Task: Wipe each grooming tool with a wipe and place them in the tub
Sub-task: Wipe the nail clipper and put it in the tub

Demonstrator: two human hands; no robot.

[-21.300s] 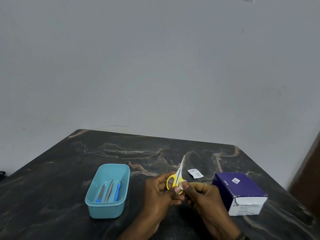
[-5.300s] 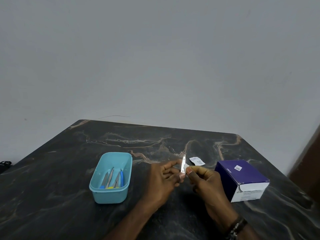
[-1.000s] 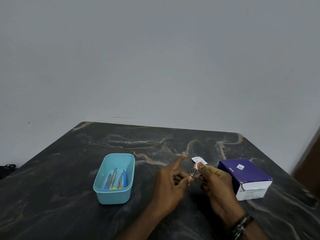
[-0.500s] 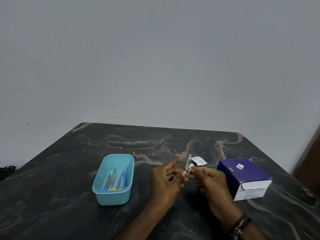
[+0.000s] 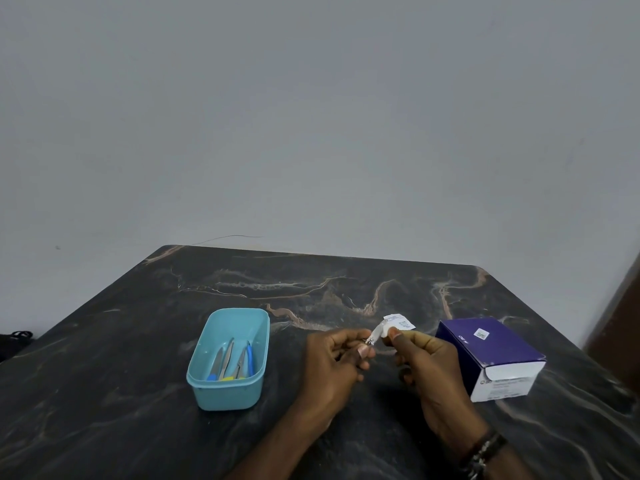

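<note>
- Head view: since a half second ago, I see the nail clipper (image 5: 373, 337) tipped lower, from near upright to slanting.
- My left hand (image 5: 334, 363) pinches its near end; my right hand (image 5: 420, 362) pinches a white wipe (image 5: 384, 330) around its far end, above the table's (image 5: 138, 341) middle.
- One teal tub (image 5: 228, 358) left of the hands holds about four tools (image 5: 232, 362): blue and yellow handles.
- One purple box (image 5: 488, 355) near the right edge; one torn sachet (image 5: 399, 321) behind the hands.

The table (image 5: 104, 393), filling the lower half of the frame, looks like polished dark stone, smooth with a faint sheen and pale rust-coloured veins. Left of centre, the tub (image 5: 228, 393) is matt turquoise plastic; the tools (image 5: 232, 360) in it have bright metal blades and blue and yellow plastic handles. At centre, the small nail clipper (image 5: 371, 339) is shiny metal and the wipe (image 5: 383, 330) against it soft white cloth-like material. At right, the box (image 5: 491, 348) is smooth purple-and-white cardboard. The wall (image 5: 311, 116) above is matt grey.
</note>
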